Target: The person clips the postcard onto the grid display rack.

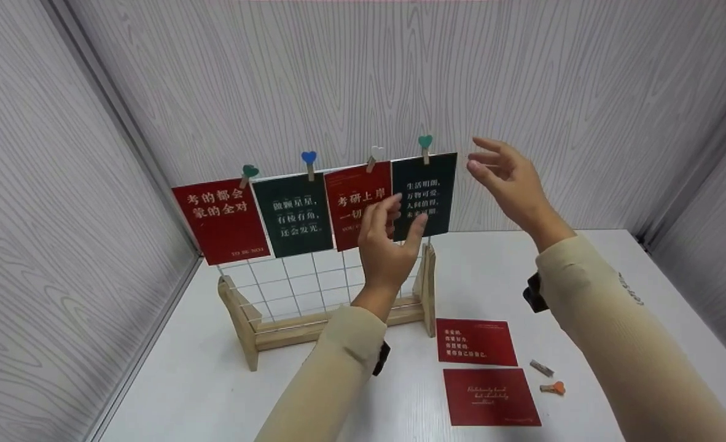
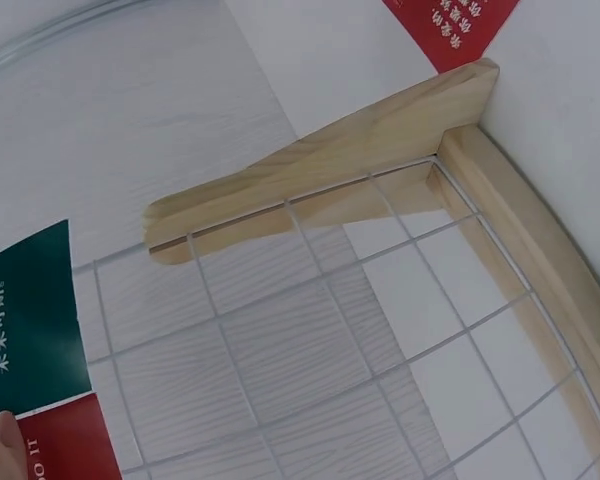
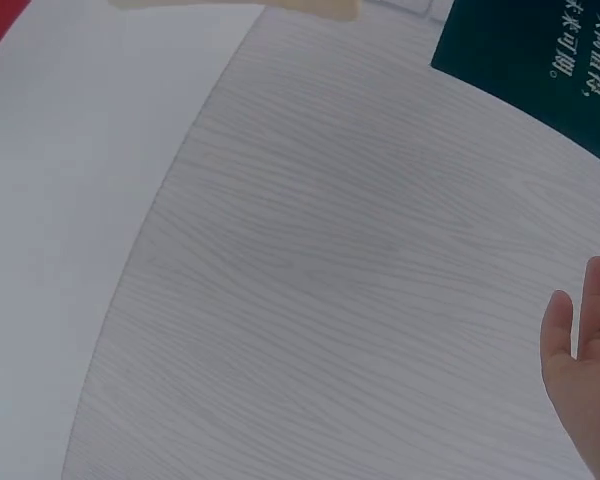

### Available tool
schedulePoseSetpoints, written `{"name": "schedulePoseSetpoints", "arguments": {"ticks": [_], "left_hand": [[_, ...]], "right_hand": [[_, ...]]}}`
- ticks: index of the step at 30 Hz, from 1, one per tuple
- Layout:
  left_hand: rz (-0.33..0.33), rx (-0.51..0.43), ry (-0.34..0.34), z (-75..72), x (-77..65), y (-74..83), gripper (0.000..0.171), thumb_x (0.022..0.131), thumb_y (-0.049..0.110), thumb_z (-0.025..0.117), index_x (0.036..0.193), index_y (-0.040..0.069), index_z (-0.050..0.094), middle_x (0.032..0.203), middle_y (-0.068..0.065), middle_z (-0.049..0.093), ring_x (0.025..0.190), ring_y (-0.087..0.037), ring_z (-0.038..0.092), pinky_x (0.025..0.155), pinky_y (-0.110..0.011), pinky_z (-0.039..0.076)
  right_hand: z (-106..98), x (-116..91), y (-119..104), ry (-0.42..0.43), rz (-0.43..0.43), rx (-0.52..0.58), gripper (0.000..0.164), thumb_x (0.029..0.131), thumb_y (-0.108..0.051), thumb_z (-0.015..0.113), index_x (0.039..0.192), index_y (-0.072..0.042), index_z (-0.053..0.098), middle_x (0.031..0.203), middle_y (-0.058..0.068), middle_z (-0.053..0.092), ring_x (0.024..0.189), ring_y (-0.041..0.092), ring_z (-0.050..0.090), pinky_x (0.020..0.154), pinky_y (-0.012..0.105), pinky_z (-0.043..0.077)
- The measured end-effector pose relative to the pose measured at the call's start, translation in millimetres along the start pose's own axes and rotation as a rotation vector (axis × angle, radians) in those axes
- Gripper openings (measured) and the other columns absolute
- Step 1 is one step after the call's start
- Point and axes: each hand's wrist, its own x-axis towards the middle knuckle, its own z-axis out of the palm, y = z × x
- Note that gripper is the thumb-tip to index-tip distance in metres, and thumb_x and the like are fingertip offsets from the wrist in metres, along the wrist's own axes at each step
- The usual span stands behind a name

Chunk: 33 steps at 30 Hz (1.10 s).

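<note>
On a white wire grid rack with wooden feet, a row of cards hangs along the top: a red card, a green card, another red card and a dark green card. Heart clips in dark green, blue, white and teal pin them. My left hand is in front of the two right-hand cards, fingers loosely bent, pinching nothing visible; touch cannot be told. Right of the dark green card, my right hand hovers apart with relaxed fingers and holds nothing.
Two red cards lie on the white table right of the rack, an upper one and a lower one. Beside them are a small clip and an orange heart clip. Grey wood-grain panels enclose the table.
</note>
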Motion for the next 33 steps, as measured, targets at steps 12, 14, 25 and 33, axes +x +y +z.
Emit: {"name": "schedulePoseSetpoints", "arguments": {"ticks": [12, 14, 25, 33], "left_hand": [[-0.094, -0.008, -0.098, 3.3, -57.2, -17.6, 0.043, 0.087, 0.026, 0.069, 0.122, 0.005, 0.055, 0.111, -0.006, 0.057, 0.100, -0.017, 0.055, 0.078, -0.030, 0.050], [-0.119, 0.001, -0.110, 2.7, -65.5, -20.4, 0.044, 0.087, 0.027, 0.069, 0.122, 0.005, 0.055, 0.111, -0.005, 0.057, 0.100, -0.020, 0.056, 0.078, -0.031, 0.050], [-0.186, 0.078, -0.253, 4.7, -119.2, -30.8, 0.047, 0.084, 0.030, 0.073, 0.121, 0.005, 0.056, 0.109, -0.003, 0.058, 0.099, -0.020, 0.058, 0.083, -0.031, 0.050], [-0.308, 0.035, -0.364, 10.5, -160.8, -28.0, 0.051, 0.079, 0.028, 0.079, 0.121, 0.005, 0.058, 0.106, -0.005, 0.060, 0.099, -0.018, 0.057, 0.085, -0.036, 0.049]], "right_hand": [[-16.5, -35.1, 49.8, -0.025, 0.085, 0.018, 0.054, 0.097, -0.031, 0.055, 0.145, -0.011, 0.039, 0.133, 0.019, 0.051, 0.122, 0.036, 0.049, 0.101, 0.056, 0.034], [-19.2, -42.1, 59.9, -0.021, 0.099, 0.011, 0.054, 0.097, -0.031, 0.055, 0.145, -0.011, 0.039, 0.132, 0.020, 0.052, 0.121, 0.036, 0.049, 0.100, 0.057, 0.035], [-27.0, -92.1, 112.2, -0.060, 0.204, -0.069, 0.058, 0.097, -0.035, 0.056, 0.144, -0.006, 0.038, 0.130, 0.026, 0.051, 0.119, 0.043, 0.049, 0.097, 0.060, 0.036], [-30.0, -131.8, 144.7, -0.107, 0.293, -0.148, 0.060, 0.095, -0.037, 0.057, 0.143, -0.004, 0.039, 0.128, 0.028, 0.052, 0.116, 0.046, 0.051, 0.093, 0.060, 0.041]]}}
